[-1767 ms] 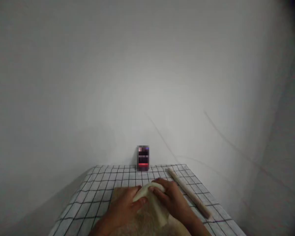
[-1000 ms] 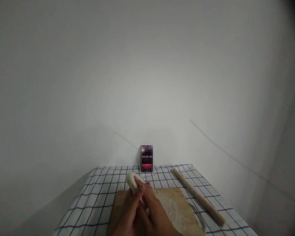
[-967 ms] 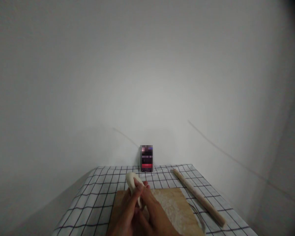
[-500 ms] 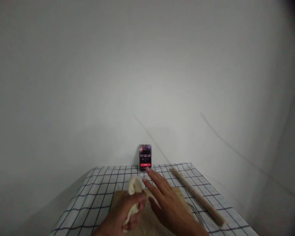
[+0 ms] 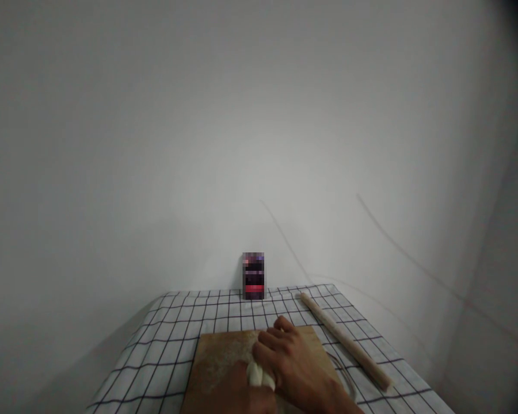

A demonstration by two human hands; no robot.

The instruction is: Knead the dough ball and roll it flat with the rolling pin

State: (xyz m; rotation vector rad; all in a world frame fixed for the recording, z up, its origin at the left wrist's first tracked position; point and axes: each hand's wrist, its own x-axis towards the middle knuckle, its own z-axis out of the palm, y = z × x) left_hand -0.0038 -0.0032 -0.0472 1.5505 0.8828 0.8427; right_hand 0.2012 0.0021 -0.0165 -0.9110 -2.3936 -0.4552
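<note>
A pale lump of dough (image 5: 259, 376) lies low over a wooden board (image 5: 220, 352), squeezed between my two hands. My right hand (image 5: 287, 362) is curled over its upper right side, fingers bent around it. My left hand (image 5: 242, 397), darker and partly cut off by the bottom edge, is closed on the dough from the left and front. Much of the dough is hidden beneath the fingers. The board's surface shows a whitish dusting.
A long wooden rolling pin (image 5: 345, 342) lies slantwise right of the board on a checked tablecloth (image 5: 164, 345). Between pin and board rests a thin curved cord-like thing (image 5: 343, 371). A phone (image 5: 254, 279) leans against the white wall (image 5: 198, 172) behind.
My left hand has brought the dough down and toward me. The right hand, earlier open and stretched out, has closed over the dough.
</note>
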